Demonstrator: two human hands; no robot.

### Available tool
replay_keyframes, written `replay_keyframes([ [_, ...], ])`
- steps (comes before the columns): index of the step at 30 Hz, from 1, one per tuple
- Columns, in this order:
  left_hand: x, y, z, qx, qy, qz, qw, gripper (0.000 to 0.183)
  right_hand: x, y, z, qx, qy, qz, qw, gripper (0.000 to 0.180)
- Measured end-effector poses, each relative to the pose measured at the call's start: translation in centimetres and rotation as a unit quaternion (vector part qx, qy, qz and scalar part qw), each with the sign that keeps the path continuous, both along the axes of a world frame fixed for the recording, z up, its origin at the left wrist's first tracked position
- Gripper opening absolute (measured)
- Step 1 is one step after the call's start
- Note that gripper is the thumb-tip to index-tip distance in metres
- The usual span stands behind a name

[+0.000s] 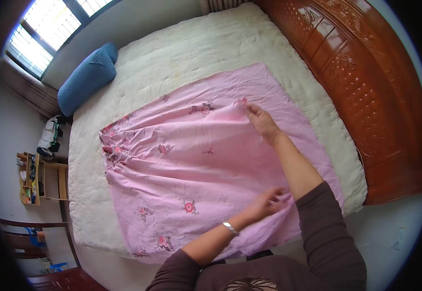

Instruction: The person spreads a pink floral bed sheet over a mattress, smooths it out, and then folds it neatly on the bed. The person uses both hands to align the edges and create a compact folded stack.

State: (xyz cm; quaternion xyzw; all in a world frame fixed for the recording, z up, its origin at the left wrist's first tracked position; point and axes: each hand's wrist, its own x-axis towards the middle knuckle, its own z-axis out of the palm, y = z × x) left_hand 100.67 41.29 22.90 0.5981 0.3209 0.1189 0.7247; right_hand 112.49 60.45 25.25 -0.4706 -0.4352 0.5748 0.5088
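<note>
A pink floral bed sheet (pixel 196 163) lies over the near part of a bed, bunched in folds at its left end. My right hand (pixel 261 118) pinches a raised bit of the pink fabric near the sheet's upper right part. Lower down, my left hand (pixel 271 203), a silver bracelet on its wrist, is at the near right part of the sheet beside a gathered fold; it is blurred, and whether its fingers grip the cloth cannot be told. Under the sheet lies a cream quilted mattress pad (pixel 167 62).
A carved wooden headboard (pixel 341 91) borders the bed on the right. A rolled blue bedding piece (pixel 87 78) rests at the far left corner, near a barred window (pixel 51 25). Wooden shelves (pixel 33 178) hang at the left, above a dark wooden frame near the floor.
</note>
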Motion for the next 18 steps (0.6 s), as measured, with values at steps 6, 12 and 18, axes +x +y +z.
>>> replay_keyframes([
  [6,-7.0,9.5,1.5,0.086,0.085,0.470,0.874,0.034,-1.2,-7.3,-5.0,0.083,-0.063,0.143,0.984,0.031],
  [12,-8.1,12.8,-3.1,0.257,0.327,0.286,0.863,0.064,-4.9,-11.1,-7.4,0.348,-0.464,0.164,0.798,0.044],
  [18,-11.0,10.4,-4.4,0.312,0.373,0.122,0.865,0.042,-5.7,-14.2,-8.2,0.377,-0.466,0.219,0.770,0.043],
])
